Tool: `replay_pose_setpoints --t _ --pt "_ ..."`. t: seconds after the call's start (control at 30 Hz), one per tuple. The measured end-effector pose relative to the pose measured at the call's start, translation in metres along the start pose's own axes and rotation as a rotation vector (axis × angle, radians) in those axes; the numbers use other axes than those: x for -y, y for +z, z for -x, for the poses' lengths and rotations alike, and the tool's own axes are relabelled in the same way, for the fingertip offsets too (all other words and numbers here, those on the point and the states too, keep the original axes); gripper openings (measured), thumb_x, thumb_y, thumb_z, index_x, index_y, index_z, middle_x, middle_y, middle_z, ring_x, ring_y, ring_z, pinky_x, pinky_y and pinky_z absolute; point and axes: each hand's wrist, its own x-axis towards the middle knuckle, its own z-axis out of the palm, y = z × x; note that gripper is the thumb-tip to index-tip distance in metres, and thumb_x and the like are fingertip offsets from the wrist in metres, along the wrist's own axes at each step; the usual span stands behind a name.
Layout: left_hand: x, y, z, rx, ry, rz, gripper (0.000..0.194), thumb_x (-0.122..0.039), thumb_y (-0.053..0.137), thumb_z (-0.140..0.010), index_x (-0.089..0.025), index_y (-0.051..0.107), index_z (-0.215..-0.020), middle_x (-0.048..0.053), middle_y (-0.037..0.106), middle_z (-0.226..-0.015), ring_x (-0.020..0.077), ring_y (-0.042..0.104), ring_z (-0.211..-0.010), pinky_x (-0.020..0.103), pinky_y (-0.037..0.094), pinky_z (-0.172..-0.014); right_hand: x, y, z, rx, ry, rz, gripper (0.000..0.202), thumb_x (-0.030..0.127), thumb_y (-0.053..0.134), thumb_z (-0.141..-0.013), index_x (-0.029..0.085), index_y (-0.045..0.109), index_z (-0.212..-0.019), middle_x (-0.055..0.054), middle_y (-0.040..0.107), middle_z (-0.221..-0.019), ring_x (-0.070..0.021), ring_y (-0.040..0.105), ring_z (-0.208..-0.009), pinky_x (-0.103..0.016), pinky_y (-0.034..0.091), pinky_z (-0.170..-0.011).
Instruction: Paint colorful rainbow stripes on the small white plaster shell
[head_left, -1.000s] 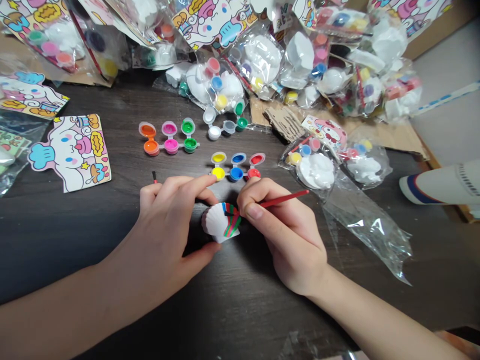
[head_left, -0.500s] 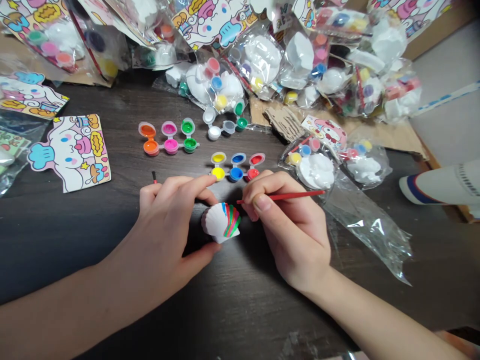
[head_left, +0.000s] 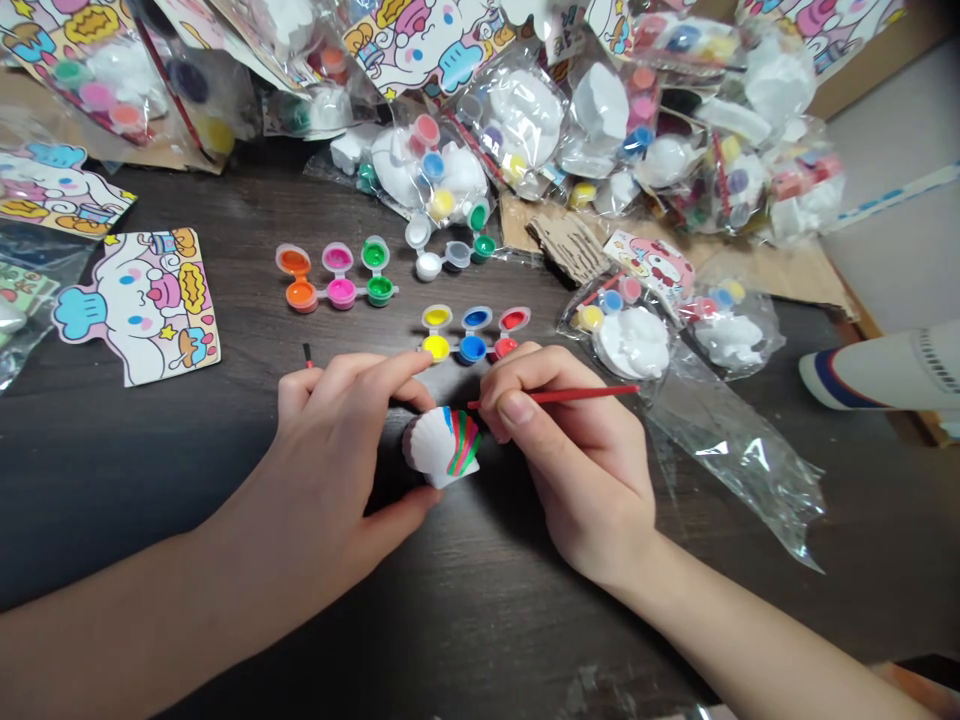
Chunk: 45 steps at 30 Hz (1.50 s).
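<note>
A white scallop-shell figurine stands on the dark table, its right side painted with blue, red, green and pink stripes. My left hand grips it from the left, thumb at the base and fingertips at the top. Pinched in my right hand is a thin red paintbrush, its tip close to the shell's upper right; whether it touches I cannot tell. Another brush pokes out beyond my left hand, mostly hidden. Just past the shell lie open yellow, blue and red paint pots.
Orange, pink and green paint pots lie farther left, near white and dark green ones. A cartoon card is at left. Bagged figurine kits crowd the back. At right are a clear wrapper and a white cup.
My right hand has shifted slightly left with the paintbrush, bringing its tip nearer the shell's top edge. My left hand and the shell look still.
</note>
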Motion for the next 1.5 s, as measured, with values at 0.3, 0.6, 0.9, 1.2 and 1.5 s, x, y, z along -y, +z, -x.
replay_pose_setpoints --t 0.3,0.6,0.9,1.2,1.5 --pt "-0.0003 0.0012 -0.001 -0.01 -0.007 0.004 0.057 -0.023 0.061 -0.077 -0.031 0.033 -0.127 0.001 0.062 -0.107 0.0273 0.054 -0.106 0.045 0.037 -0.087 0.0003 0.0003 0.0 0.001 0.012 0.026 0.017 0.017 0.049 -0.091 0.019 0.052 -0.074 0.002 0.048 -0.067 -0.0106 0.043 -0.063 -0.026 0.035 -0.059" --pt "-0.0012 0.0002 0.0 -0.015 0.002 -0.01 0.057 -0.02 0.061 -0.078 -0.029 0.032 -0.127 0.001 0.062 -0.106 0.0261 0.054 -0.106 0.045 0.037 -0.087 0.0002 -0.0004 -0.0005 0.0 -0.005 0.057 0.017 0.018 0.049 -0.09 0.019 0.052 -0.073 0.001 0.048 -0.067 -0.0113 0.045 -0.063 -0.027 0.035 -0.059" --pt "-0.0002 0.0007 0.0001 -0.005 -0.018 0.013 0.058 -0.019 0.059 -0.078 -0.031 0.033 -0.128 0.002 0.062 -0.107 0.0261 0.054 -0.106 0.046 0.038 -0.087 0.0012 -0.0008 -0.001 0.014 -0.009 0.071 0.018 0.017 0.05 -0.089 0.019 0.054 -0.072 0.001 0.05 -0.066 -0.0113 0.046 -0.063 -0.026 0.034 -0.059" --pt "-0.0003 0.0001 -0.0008 -0.007 -0.011 0.014 0.059 -0.019 0.061 -0.077 -0.032 0.034 -0.128 0.0 0.062 -0.107 0.0261 0.054 -0.105 0.044 0.037 -0.085 0.0017 -0.002 0.0004 0.051 -0.026 0.06 0.018 0.015 0.05 -0.09 0.018 0.054 -0.072 0.002 0.05 -0.067 -0.0099 0.046 -0.064 -0.026 0.034 -0.06" --pt "0.0005 0.001 -0.0015 -0.014 0.019 -0.019 0.06 -0.021 0.063 -0.076 -0.028 0.032 -0.127 0.0 0.062 -0.106 0.0252 0.055 -0.104 0.042 0.035 -0.086 0.0013 -0.0022 0.0003 0.051 -0.04 0.057 0.018 0.012 0.05 -0.089 0.018 0.055 -0.072 0.003 0.05 -0.067 -0.0094 0.046 -0.064 -0.026 0.035 -0.06"
